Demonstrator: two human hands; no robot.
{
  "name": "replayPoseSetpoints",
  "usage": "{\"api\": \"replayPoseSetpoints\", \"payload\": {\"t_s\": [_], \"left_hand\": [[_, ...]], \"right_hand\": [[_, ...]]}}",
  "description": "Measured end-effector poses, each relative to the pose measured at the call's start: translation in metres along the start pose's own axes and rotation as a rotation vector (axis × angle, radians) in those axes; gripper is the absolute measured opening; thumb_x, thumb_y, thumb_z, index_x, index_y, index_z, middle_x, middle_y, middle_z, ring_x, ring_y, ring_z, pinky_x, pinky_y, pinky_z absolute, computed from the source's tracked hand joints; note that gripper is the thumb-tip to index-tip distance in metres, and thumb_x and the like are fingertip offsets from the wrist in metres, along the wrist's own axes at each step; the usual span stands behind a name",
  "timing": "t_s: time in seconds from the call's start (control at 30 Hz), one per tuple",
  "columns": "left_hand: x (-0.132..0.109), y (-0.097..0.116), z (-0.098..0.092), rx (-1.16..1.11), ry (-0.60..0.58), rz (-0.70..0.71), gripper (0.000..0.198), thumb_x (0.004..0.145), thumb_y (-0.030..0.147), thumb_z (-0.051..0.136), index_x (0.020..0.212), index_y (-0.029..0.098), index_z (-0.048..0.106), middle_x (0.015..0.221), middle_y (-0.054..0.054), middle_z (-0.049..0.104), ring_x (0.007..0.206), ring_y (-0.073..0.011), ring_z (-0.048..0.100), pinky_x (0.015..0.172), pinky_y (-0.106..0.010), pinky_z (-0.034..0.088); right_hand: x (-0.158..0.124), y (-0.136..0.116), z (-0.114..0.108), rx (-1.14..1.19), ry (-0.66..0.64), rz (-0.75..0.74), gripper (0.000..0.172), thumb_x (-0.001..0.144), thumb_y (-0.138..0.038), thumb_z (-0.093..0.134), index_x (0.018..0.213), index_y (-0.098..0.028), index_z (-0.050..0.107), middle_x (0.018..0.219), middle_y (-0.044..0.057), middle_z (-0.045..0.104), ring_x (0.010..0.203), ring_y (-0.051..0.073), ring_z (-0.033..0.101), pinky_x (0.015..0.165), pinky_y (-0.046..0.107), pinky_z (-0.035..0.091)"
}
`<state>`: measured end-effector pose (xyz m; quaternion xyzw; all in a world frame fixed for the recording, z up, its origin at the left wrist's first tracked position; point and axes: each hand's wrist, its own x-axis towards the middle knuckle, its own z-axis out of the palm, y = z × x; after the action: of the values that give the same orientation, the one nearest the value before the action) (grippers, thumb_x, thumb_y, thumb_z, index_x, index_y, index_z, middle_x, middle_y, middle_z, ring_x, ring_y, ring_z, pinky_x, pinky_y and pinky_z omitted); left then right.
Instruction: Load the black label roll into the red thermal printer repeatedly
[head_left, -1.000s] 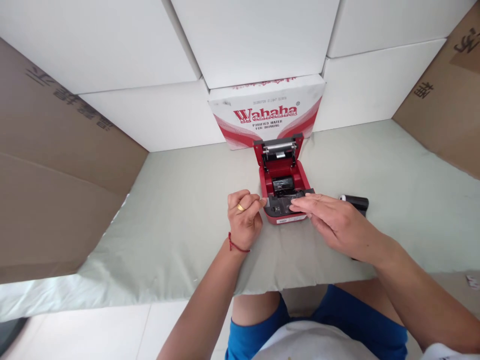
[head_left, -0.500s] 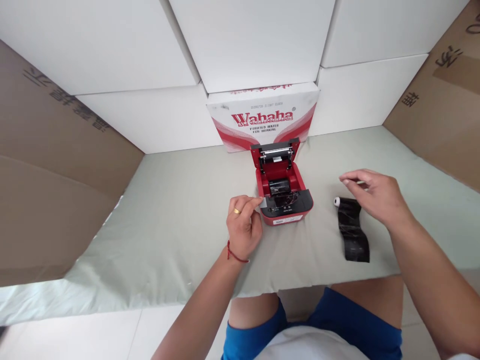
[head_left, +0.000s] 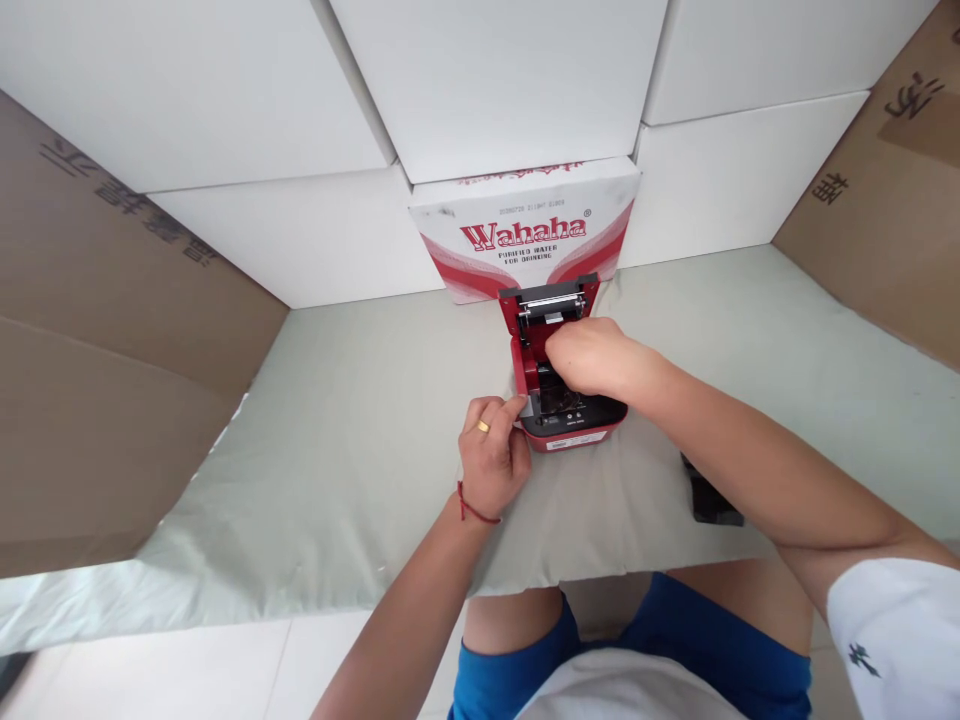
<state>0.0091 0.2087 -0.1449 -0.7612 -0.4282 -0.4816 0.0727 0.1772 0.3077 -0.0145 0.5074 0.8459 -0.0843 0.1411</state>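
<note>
A red and black label printer point(head_left: 574, 420) stands on the cloth with its lid point(head_left: 551, 300) raised. Black ribbon film point(head_left: 559, 395) lies across its front opening. At the printer's front left corner, my left hand point(head_left: 491, 450) is closed, thumb and finger pinching a small grey strip point(head_left: 527, 408). My right hand point(head_left: 592, 355) reaches down into the open printer from the right, over the place of the black roll. Its fingers curl downward and are mostly hidden, so what they grip does not show. Right of the printer, a loose length of black ribbon point(head_left: 712, 500) is partly covered by my right forearm.
Behind the printer stands a white and red Wahaha carton point(head_left: 525, 240), with white boxes point(head_left: 510, 90) stacked around it. Brown cardboard point(head_left: 105, 380) walls the left side, and more cardboard point(head_left: 885, 220) the right. A pale green cloth point(head_left: 337, 450) covers the table.
My right hand has moved left from above the loose ribbon into the printer. My left hand stays at the printer's front left corner, still pinching the grey strip.
</note>
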Motion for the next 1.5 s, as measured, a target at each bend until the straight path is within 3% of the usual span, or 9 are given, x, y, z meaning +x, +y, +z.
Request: {"api": "replayPoseSetpoints", "payload": {"t_s": [0.2,0.37,0.47,0.63,0.8,1.0,1.17,1.33,1.5], "left_hand": [[0.002,0.003,0.0,0.036,0.024,-0.002,0.054,0.088,-0.002,0.048,0.132,0.024,0.064,0.113,-0.011,0.074,0.109,-0.0274,0.066,0.095,-0.045,0.056],[0.004,0.004,-0.002,-0.016,-0.014,-0.02,0.053,0.089,-0.003,0.047,0.132,0.024,0.063,0.122,-0.012,0.073,0.116,-0.0264,0.068,0.099,-0.045,0.058],[0.005,0.004,-0.002,-0.058,-0.02,-0.018,0.055,0.088,-0.004,0.047,0.133,0.024,0.063,0.123,-0.012,0.073,0.117,-0.0258,0.068,0.1,-0.044,0.058],[0.005,0.003,-0.002,-0.043,-0.03,-0.02,0.055,0.087,-0.004,0.045,0.132,0.023,0.062,0.117,-0.01,0.072,0.109,-0.0241,0.067,0.093,-0.041,0.059],[0.006,0.004,-0.004,-0.036,-0.012,-0.008,0.052,0.089,-0.004,0.044,0.129,0.022,0.064,0.113,-0.009,0.071,0.105,-0.0234,0.066,0.089,-0.038,0.059],[0.007,0.006,-0.005,-0.072,-0.002,-0.015,0.051,0.09,-0.005,0.046,0.128,0.022,0.066,0.11,-0.009,0.071,0.102,-0.0234,0.065,0.088,-0.038,0.056],[0.007,0.007,-0.005,-0.07,0.006,-0.011,0.05,0.088,-0.006,0.047,0.126,0.021,0.065,0.111,-0.009,0.071,0.103,-0.0232,0.065,0.089,-0.037,0.056],[0.007,0.007,-0.004,-0.07,0.015,-0.017,0.049,0.09,-0.006,0.046,0.127,0.021,0.063,0.111,-0.009,0.071,0.103,-0.0227,0.064,0.089,-0.037,0.057],[0.007,0.007,-0.004,-0.082,0.033,-0.015,0.053,0.088,-0.006,0.045,0.13,0.022,0.062,0.11,-0.008,0.07,0.102,-0.0225,0.064,0.087,-0.036,0.057]], "right_hand": [[-0.019,0.009,-0.002,0.053,0.038,0.023,0.027,0.091,-0.017,0.07,0.116,-0.016,0.079,0.118,0.016,0.082,0.101,0.029,0.077,0.072,0.033,0.05],[-0.066,0.034,-0.012,0.389,0.291,0.033,0.014,0.092,-0.016,0.063,0.091,-0.022,0.076,0.09,0.0,0.08,0.081,0.018,0.071,0.072,0.029,0.047],[-0.077,0.046,-0.013,0.474,0.371,0.039,0.019,0.089,-0.013,0.061,0.092,-0.024,0.078,0.084,-0.002,0.078,0.075,0.018,0.069,0.069,0.03,0.045],[-0.047,0.037,-0.003,0.248,0.201,-0.026,0.024,0.096,-0.017,0.063,0.11,-0.023,0.082,0.106,0.003,0.084,0.095,0.022,0.074,0.08,0.031,0.047],[-0.016,0.015,0.003,0.029,0.038,0.022,0.028,0.096,-0.016,0.063,0.115,-0.023,0.082,0.117,0.012,0.083,0.104,0.03,0.076,0.07,0.034,0.045],[-0.006,0.005,0.008,-0.008,0.024,0.015,0.025,0.092,-0.01,0.062,0.105,-0.018,0.082,0.107,0.016,0.084,0.102,0.031,0.077,0.072,0.034,0.047],[-0.021,0.002,0.007,-0.002,0.103,0.062,0.031,0.097,-0.02,0.061,0.124,-0.016,0.075,0.127,0.018,0.078,0.103,0.033,0.076,0.07,0.035,0.046],[-0.064,0.012,0.006,0.372,0.348,0.045,0.034,0.095,-0.034,0.062,0.121,-0.018,0.077,0.108,0.01,0.079,0.089,0.025,0.073,0.073,0.034,0.049],[-0.118,0.067,0.023,0.909,0.425,0.098,0.052,0.092,-0.056,0.067,0.132,-0.025,0.079,0.103,0.005,0.083,0.085,0.024,0.075,0.072,0.034,0.057]]}}
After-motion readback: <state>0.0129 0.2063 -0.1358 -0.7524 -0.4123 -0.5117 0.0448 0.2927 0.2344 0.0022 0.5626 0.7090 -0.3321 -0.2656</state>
